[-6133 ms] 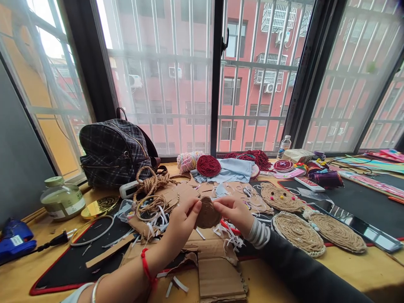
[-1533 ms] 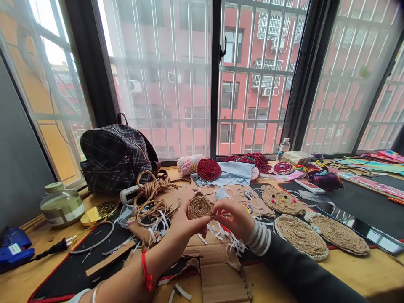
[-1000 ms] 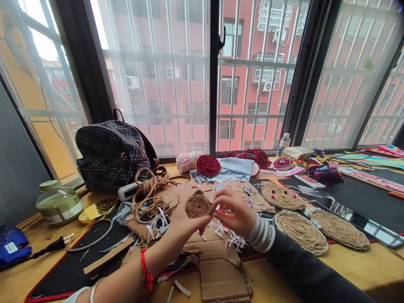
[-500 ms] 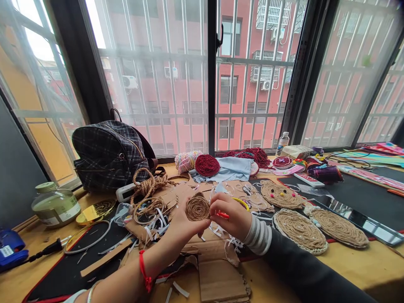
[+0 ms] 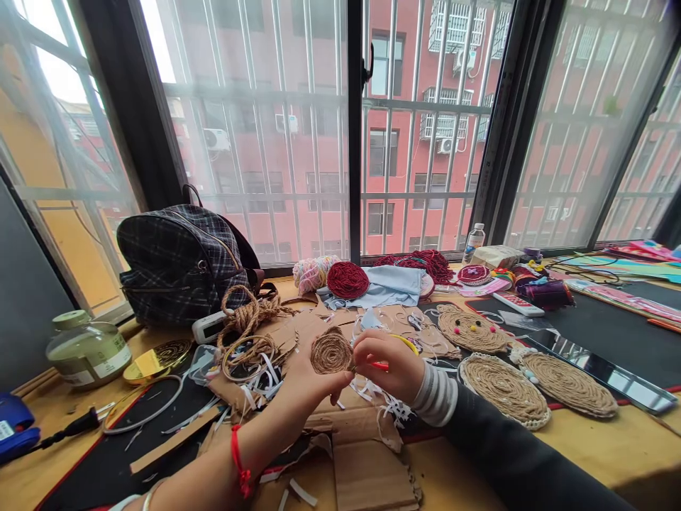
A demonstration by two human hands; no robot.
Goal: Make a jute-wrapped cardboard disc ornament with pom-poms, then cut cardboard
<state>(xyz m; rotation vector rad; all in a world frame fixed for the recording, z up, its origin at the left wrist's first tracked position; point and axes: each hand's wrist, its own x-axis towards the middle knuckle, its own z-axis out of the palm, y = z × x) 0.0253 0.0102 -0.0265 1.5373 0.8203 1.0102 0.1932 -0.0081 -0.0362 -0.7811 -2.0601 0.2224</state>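
1. Small rope disc (image 5: pixel 332 351): a tight spiral, held up above the middle of the desk (image 5: pixel 452 472), its coiled face turned toward the viewer.
2. Left hand (image 5: pixel 304 377): grasps the disc from the left and below, the thumb along its lower edge. A red cord bracelet (image 5: pixel 238 461) circles the wrist.
3. Right hand (image 5: pixel 392 363): fingers bent, pinching at the disc's right edge; whether the rim itself or a rope end is pinched is too small to tell. The cuff (image 5: pixel 436 397) is striped grey and white.
4. Beneath and around the hands: torn cardboard (image 5: pixel 372 472) and white strips (image 5: pixel 303 493).
5. Right of the hands: three larger rope discs, one bearing coloured pompoms (image 5: pixel 471 328), one with a pale edging (image 5: pixel 505 387), and one (image 5: pixel 574 383) beside a dark glossy panel (image 5: pixel 606 369).
6. Left of the hands: a bundle of thick rope (image 5: pixel 252 312), a gold-coloured disc (image 5: pixel 154 362) and a jar (image 5: pixel 88 355).
7. Toward the window (image 5: pixel 281 121): a plaid backpack (image 5: pixel 175 262), a dark red yarn ball (image 5: pixel 347 281), light blue cloth (image 5: pixel 399 284) and a clear bottle (image 5: pixel 473 243).
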